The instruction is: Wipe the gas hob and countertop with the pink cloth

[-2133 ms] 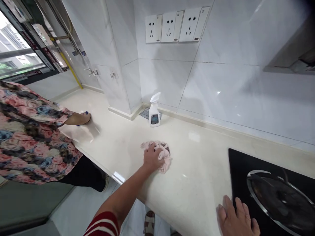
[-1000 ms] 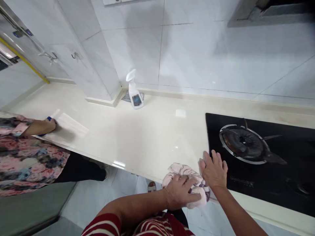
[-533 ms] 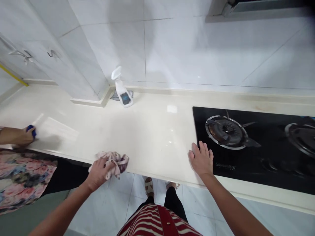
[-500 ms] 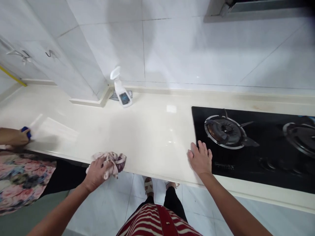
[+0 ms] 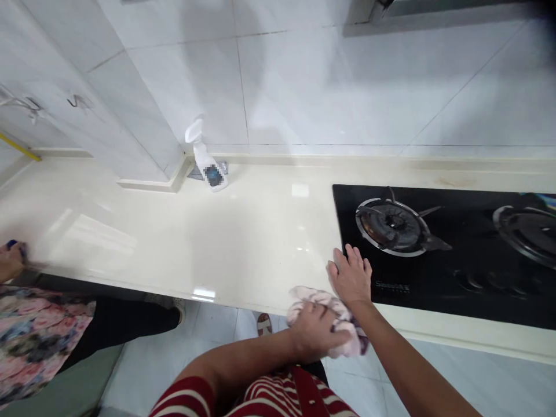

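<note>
My left hand (image 5: 316, 331) is closed on a crumpled pinkish-white cloth (image 5: 319, 295) with darker purple patches. Hand and cloth are at the front edge of the cream countertop (image 5: 243, 243), close beside my right wrist, and slightly smeared by motion. Fingers spread, my right hand (image 5: 351, 275) rests flat where the counter meets the left edge of the black gas stove (image 5: 460, 243). Nothing is held in it. The stove's left burner (image 5: 393, 226) lies just beyond those fingertips.
A white spray bottle (image 5: 208, 165) leans at the back by a tiled pillar, on a grey item. At the far left, a co-worker's hand (image 5: 12, 263) holds something blue on the counter. A second burner (image 5: 532, 231) is at the right.
My left hand has swept the cloth rightward along the counter's front edge, up to my right wrist. My right hand stays in place. The co-worker's hand has shifted left and nearer.
</note>
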A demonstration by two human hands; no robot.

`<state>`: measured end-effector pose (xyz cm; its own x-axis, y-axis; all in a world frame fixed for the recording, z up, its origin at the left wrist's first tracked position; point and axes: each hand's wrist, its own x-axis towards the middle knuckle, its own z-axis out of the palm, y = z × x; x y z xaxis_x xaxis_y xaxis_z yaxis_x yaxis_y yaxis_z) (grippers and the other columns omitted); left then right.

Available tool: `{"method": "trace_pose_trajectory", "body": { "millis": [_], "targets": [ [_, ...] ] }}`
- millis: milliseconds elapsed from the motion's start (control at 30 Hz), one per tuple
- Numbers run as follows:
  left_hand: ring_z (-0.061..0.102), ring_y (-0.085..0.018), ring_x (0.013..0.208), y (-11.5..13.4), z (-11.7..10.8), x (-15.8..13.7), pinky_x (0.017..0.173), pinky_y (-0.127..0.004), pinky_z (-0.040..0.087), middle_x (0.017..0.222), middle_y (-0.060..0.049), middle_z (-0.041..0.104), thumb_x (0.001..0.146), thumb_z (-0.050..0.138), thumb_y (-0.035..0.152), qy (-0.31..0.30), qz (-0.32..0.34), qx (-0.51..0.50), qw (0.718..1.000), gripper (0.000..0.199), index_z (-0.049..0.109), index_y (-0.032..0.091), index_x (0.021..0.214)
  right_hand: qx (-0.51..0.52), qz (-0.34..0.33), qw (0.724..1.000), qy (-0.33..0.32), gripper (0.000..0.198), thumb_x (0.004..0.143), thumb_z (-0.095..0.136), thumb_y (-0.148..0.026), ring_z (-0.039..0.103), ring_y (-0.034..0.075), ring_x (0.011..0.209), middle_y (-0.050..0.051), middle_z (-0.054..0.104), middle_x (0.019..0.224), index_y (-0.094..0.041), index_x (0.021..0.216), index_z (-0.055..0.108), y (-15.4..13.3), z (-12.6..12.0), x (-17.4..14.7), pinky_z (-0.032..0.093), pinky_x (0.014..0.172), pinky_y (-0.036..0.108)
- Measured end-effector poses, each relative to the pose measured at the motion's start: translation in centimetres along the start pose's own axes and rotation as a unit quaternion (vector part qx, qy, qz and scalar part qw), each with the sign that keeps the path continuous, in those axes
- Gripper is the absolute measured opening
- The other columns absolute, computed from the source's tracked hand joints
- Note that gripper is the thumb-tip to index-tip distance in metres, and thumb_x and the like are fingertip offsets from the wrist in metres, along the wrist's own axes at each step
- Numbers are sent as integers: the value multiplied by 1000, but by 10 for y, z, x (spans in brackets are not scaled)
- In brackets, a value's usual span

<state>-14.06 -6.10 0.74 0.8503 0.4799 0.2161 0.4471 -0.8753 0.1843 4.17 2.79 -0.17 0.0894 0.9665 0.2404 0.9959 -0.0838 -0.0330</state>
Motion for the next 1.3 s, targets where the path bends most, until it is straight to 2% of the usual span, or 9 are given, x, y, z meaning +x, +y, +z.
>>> {"method": "trace_pose_trajectory", "body": {
  "millis": [67,167,367,500,633,833,967,1067,1300],
  "targets": [
    [55,-28,101,10,8,21,83,-44,40,117,-13,62,91,59,52,2,19,-5,1000,40,60,34,127,9,0,1000,-1,47,100,38,-39,36,30,147,15,45,156,-20,138,59,2,1,0,30,117,53],
    [55,-28,99,5,4,12,81,-42,39,115,-12,62,92,59,47,12,28,0,1000,34,62,34,123,18,-4,1000,6,46,99,39,-39,36,30,147,15,45,156,-20,136,59,6,3,-1,30,116,53],
    [51,-26,110,-52,-42,-110,87,-39,39,124,-9,59,91,64,39,26,-99,39,994,28,65,35,119,19,-13,1000,11,46,99,39,-36,35,31,147,15,45,156,-19,136,59,7,7,-4,28,117,52],
    [53,-24,103,-103,-88,-198,85,-37,40,111,-9,61,87,64,25,37,-167,121,978,24,70,32,110,11,-4,1000,2,47,100,37,-36,34,32,148,16,44,157,-18,138,58,4,4,-4,28,118,54],
    [54,-25,100,-128,-118,-238,81,-37,39,112,-11,61,83,64,23,20,-205,149,967,28,71,30,109,12,-2,1000,-8,47,100,37,-35,34,32,148,17,44,157,-17,139,58,2,2,-3,28,118,54],
    [55,-29,99,-97,-103,-201,79,-40,38,116,-14,62,80,66,26,5,-292,164,942,34,70,29,114,11,2,1000,-13,48,100,38,-35,32,33,149,18,42,157,-17,140,57,0,3,-4,27,118,57],
    [55,-29,95,-76,-80,-160,79,-40,36,103,-12,61,78,68,28,24,-259,128,957,34,70,30,112,12,2,1000,-12,48,100,36,-35,31,33,149,18,41,158,-16,140,56,-1,2,-4,26,118,57],
    [54,-31,99,-69,-66,-140,80,-42,36,107,-14,59,79,70,35,37,-227,112,967,36,69,29,114,11,3,1000,-12,48,101,35,-35,30,34,150,19,41,158,-16,140,56,-2,1,-4,26,118,58],
    [53,-29,96,-46,-36,-92,81,-44,35,108,-12,60,82,67,48,5,-159,77,984,34,68,32,113,19,7,1000,-20,48,97,39,-34,30,36,148,20,41,157,-16,139,55,-1,6,-3,26,116,60]
  ]
}}
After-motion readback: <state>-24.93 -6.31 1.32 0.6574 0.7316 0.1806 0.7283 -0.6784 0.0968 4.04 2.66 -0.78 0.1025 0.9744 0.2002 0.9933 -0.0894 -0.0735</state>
